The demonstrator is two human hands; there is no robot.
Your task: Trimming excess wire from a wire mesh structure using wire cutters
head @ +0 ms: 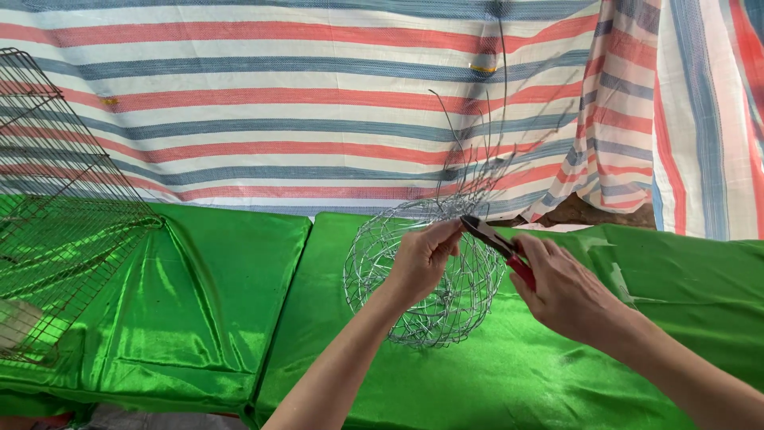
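Observation:
A rounded basket of woven silver wire [374,263] rests on a table draped in shiny green cloth [517,374]. Loose wire ends [477,151] stick up from its top. My left hand [422,259] grips the basket's upper rim, fingers pinched on the wires. My right hand [565,291] holds red-handled pliers [497,243]. Their dark jaws touch the wires at the rim, right beside my left fingertips.
A large rusty wire-mesh cage [56,199] leans at the left over a second green-covered table [207,318]. A gap separates the two tables. A striped red, blue and white tarp [278,103] hangs behind, with another curtain panel [700,119] at the right.

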